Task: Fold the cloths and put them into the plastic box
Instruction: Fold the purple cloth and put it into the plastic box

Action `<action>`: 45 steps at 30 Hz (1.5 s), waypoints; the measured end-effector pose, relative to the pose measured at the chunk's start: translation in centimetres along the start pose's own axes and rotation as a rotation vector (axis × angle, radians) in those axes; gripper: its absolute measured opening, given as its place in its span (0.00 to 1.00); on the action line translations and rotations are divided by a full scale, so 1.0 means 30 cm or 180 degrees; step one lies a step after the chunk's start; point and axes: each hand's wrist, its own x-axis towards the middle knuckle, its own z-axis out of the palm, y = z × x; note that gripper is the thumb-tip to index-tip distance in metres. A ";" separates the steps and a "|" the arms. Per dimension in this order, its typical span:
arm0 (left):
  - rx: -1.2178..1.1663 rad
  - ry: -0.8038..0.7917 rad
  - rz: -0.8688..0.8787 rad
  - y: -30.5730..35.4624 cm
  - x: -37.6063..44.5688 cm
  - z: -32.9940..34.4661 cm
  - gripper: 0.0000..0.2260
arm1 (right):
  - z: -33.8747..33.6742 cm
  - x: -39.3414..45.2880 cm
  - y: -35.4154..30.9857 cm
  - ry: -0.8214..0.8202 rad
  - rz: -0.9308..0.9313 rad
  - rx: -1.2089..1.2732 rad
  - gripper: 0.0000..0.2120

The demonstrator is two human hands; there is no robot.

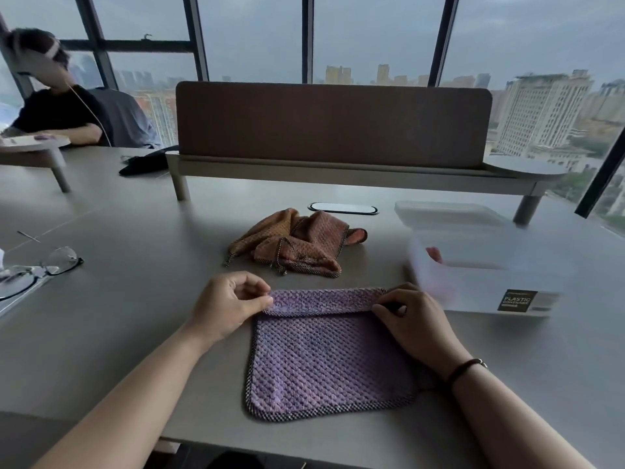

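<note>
Head view, hands (321, 309) pinching purple cloth (324, 360) fold, crosswise

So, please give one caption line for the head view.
Both hands, left and right, pinch the purple cloth's far edge, folding it beside the plastic box.
</note>
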 end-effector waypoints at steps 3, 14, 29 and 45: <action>0.0155 -0.0133 0.0030 0.008 -0.013 0.007 0.09 | 0.001 -0.004 0.001 0.0026 -0.0040 -0.0099 0.02; 0.0923 -0.0057 0.0226 0.000 -0.014 0.021 0.09 | -0.001 -0.007 0.009 -0.0003 -0.0063 -0.0376 0.02; 0.0768 0.0105 0.0280 0.003 -0.021 0.015 0.10 | -0.028 -0.016 -0.009 0.0408 0.0057 0.0180 0.10; 0.1759 0.0140 0.1113 0.017 -0.075 0.017 0.02 | -0.062 -0.076 -0.062 0.0150 -0.0496 -0.0242 0.05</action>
